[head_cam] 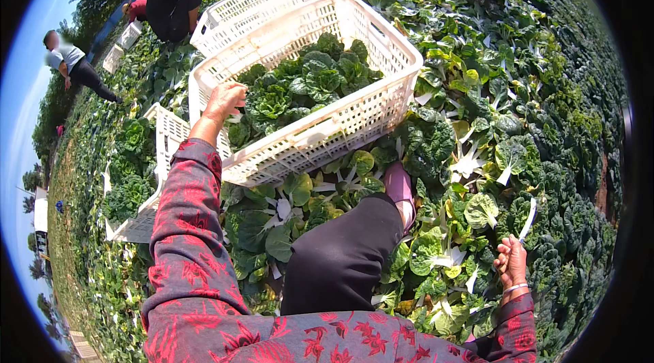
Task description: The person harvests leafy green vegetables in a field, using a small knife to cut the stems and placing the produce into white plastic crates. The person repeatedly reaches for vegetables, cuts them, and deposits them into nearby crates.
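My left hand (225,100) is over the left end of a white plastic crate (327,128), fingers curled near its rim. A pale bit shows just below those fingers, and whether they grip anything is unclear. Dark green, crinkled leafy heads (311,79) lie in the crate, covering much of its floor. Out to the right, my right hand (512,261) is closed around the handle of a knife (529,219). Its narrow, slightly curved blade points up and away, above the leafy rows. A pale band circles that wrist.
Behind stands another white crate (255,5); a tilted one (168,143) at left holds leafy heads. Cut stems and loose leaves (465,163) litter the ground. Uncut rows (567,168) grow at right. People squat (171,5) and bend (76,59) nearby. My shoe (398,184) is beside the crate.
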`<state>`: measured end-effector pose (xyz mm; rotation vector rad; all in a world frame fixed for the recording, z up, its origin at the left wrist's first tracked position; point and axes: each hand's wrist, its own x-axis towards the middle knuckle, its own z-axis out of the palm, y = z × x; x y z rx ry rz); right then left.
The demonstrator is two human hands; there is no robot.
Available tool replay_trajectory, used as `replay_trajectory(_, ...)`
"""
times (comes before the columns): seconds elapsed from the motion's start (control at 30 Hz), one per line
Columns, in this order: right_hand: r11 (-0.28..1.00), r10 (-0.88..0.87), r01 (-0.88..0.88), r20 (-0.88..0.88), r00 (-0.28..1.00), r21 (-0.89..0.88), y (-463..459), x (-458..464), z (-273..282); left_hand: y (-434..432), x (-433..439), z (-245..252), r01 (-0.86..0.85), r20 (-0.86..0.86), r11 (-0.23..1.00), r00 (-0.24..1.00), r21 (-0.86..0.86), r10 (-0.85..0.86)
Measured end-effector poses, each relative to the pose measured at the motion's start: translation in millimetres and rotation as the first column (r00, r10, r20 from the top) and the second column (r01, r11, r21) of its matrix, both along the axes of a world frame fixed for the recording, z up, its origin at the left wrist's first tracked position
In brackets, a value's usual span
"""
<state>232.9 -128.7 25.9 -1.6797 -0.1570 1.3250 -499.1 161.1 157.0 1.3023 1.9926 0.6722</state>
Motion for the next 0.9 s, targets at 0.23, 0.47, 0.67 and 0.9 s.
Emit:
replay_trajectory(0.23,0.982,0.094,-0.081,0.068,0.993,-0.173,13.4,-28.1,-7.9,11.0,44.6,-50.2,0.471,-0.604,0.748,0.447,-0.468,-0.66)
replay_trajectory(0.47,0.942,0.206,-0.166,0.113,0.972,-0.291,15.9,-49.8,-5.1,50.1,34.0,-111.5,0.599,-0.795,0.787,0.403,-0.145,-0.453)
replay_trajectory(0.67,0.947,0.18,-0.14,0.117,0.977,-0.288,11.7,-50.1,-3.2,35.3,-8.0,-60.2,0.313,-0.647,0.902,0.76,0.298,-0.05)
replay_trajectory(0.9,0.966,0.1,-0.066,0.123,0.987,-0.25,-16.1,-47.7,-12.7,-56.4,-84.8,72.4,-0.373,0.241,0.769,0.927,0.519,0.287)
